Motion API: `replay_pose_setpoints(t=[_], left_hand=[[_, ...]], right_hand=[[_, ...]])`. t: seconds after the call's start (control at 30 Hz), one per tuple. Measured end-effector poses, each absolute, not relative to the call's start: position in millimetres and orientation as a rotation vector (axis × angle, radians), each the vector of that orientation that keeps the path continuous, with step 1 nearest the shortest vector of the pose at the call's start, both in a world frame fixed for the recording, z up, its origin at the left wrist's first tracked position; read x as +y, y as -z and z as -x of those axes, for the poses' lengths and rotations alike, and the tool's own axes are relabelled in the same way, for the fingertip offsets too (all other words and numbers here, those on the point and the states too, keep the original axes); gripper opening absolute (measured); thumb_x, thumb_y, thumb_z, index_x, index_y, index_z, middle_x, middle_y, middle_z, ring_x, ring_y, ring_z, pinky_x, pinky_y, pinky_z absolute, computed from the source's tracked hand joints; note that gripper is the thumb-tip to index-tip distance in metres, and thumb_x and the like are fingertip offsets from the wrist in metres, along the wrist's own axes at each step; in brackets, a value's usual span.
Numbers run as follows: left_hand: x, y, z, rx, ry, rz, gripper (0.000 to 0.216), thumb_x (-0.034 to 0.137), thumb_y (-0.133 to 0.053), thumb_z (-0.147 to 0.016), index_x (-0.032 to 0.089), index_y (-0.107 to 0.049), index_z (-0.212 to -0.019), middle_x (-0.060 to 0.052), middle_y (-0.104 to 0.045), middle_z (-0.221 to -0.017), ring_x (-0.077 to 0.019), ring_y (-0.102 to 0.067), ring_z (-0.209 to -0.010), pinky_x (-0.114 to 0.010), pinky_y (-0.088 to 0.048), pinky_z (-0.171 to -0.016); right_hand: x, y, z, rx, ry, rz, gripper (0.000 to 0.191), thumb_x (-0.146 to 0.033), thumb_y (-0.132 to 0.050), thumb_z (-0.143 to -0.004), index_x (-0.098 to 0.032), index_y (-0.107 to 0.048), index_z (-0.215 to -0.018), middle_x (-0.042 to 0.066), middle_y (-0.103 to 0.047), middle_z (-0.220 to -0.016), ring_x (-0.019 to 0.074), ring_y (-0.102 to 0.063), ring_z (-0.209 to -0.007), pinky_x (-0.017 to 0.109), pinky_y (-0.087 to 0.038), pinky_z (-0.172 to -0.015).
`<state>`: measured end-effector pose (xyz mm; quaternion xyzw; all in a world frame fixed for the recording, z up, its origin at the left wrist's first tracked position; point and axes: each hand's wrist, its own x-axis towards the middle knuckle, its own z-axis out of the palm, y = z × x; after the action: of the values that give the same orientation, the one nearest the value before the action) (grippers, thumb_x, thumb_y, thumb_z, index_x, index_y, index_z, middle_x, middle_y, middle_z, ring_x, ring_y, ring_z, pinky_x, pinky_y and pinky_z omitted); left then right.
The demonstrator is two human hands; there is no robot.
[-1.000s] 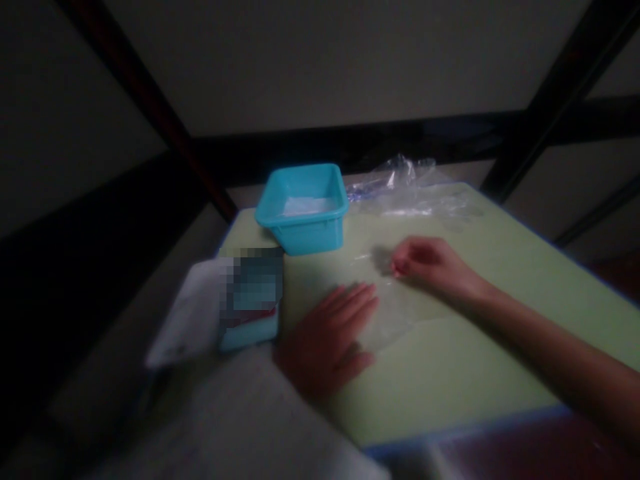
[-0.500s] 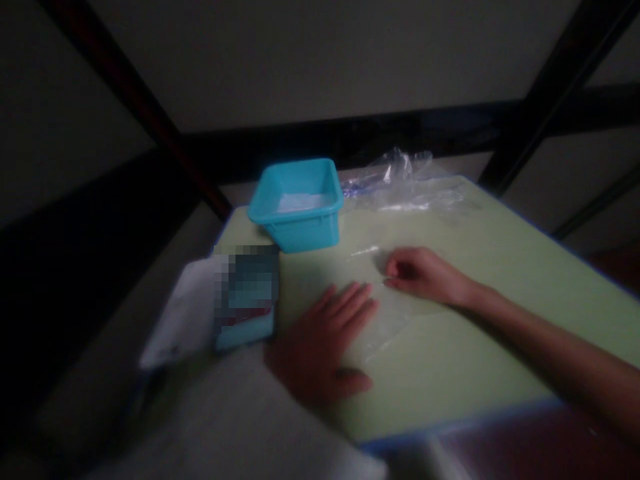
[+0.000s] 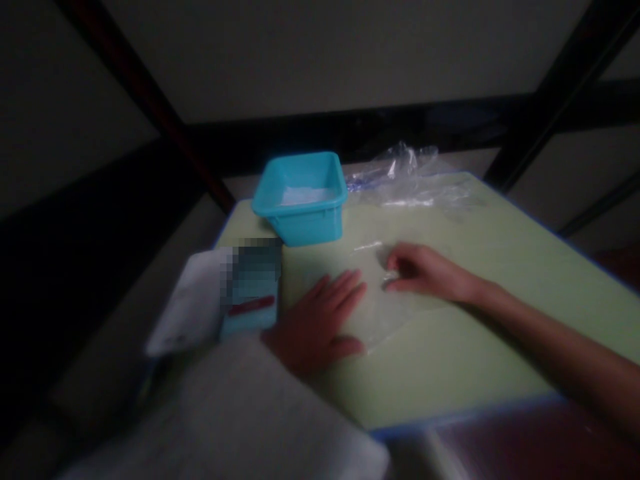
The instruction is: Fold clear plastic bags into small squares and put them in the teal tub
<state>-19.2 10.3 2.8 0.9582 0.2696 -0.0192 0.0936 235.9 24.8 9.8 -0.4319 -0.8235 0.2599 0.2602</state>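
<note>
A thin clear plastic bag [image 3: 387,313] lies flat on the pale green table [image 3: 480,320]. My left hand [image 3: 315,323] rests flat on the bag's near left corner, fingers stretched out together. My right hand [image 3: 425,270] sits at the bag's far edge with its fingers curled and pinched on the plastic. A grey sleeve covers my left forearm in the lower left.
A turquoise tub [image 3: 303,197] holding something white stands at the table's far left. Crumpled clear plastic [image 3: 407,180] lies behind it to the right. A teal and white pack [image 3: 240,293] lies at the left edge. Dark frame bars rise behind the table.
My right hand has curled tighter on the bag's far edge and shifted slightly. My left hand slid a little to the left on the bag. The view has tilted slightly.
</note>
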Motion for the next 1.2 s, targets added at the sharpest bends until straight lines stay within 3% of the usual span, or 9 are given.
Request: replay_pose_setpoints(t=[0.3, 0.57, 0.77, 0.9, 1.2], left_hand=[[10, -2, 21, 0.756, -0.004, -2.829, 0.100, 0.078, -0.043, -0.073, 0.012, -0.022, -0.145, -0.018, -0.015, -0.153, -0.0299, -0.010, -0.142, -0.049, -0.012, -0.114], [11, -2, 21, 0.734, -0.118, -2.855, 0.101, 0.081, -0.034, -0.073, 0.011, -0.023, -0.145, -0.018, -0.016, -0.153, -0.0302, -0.011, -0.142, -0.049, -0.007, -0.115], [16, 1, 19, 0.884, -0.185, -2.885, 0.073, 0.058, -0.031, -0.091, 0.006, -0.028, -0.142, -0.017, -0.028, -0.149, -0.0248, -0.019, -0.141, -0.047, -0.010, -0.116], [15, 2, 17, 0.962, -0.227, -2.855, 0.059, 0.045, -0.036, -0.093, 0.008, -0.034, -0.139, -0.016, -0.033, -0.147, -0.0248, -0.025, -0.139, -0.047, -0.016, -0.115], [11, -4, 13, 1.014, -0.322, -2.787, 0.053, 0.042, -0.044, -0.090, 0.010, -0.044, -0.132, -0.016, -0.043, -0.141, -0.0264, -0.037, -0.132, -0.045, -0.026, -0.112]], right_hand=[[28, -8, -236, -2.245, -0.707, 1.194, 0.023, -0.033, -0.069, -0.076, -0.017, -0.051, -0.078, -0.002, -0.049, -0.069, 0.0117, -0.044, -0.058, 0.024, -0.034, -0.055], [25, -14, -237, -2.127, -0.686, 1.197, 0.024, -0.040, -0.062, -0.080, -0.017, -0.055, -0.075, 0.001, -0.055, -0.070, 0.0135, -0.049, -0.062, 0.025, -0.037, -0.056], [72, -25, -242, -2.051, -0.473, 1.476, 0.018, -0.026, -0.053, -0.079, -0.014, -0.060, -0.069, 0.003, -0.063, -0.067, 0.0139, -0.052, -0.059, 0.025, -0.037, -0.057], [117, -15, -242, -2.028, -0.310, 1.651, 0.010, -0.020, -0.056, -0.075, -0.013, -0.061, -0.069, 0.007, -0.065, -0.071, 0.0155, -0.053, -0.063, 0.027, -0.036, -0.060], [138, -8, -237, -2.039, -0.354, 1.636, 0.015, -0.014, -0.055, -0.073, -0.016, -0.055, -0.058, 0.005, -0.059, -0.060, 0.0163, -0.053, -0.060, 0.028, -0.039, -0.060]])
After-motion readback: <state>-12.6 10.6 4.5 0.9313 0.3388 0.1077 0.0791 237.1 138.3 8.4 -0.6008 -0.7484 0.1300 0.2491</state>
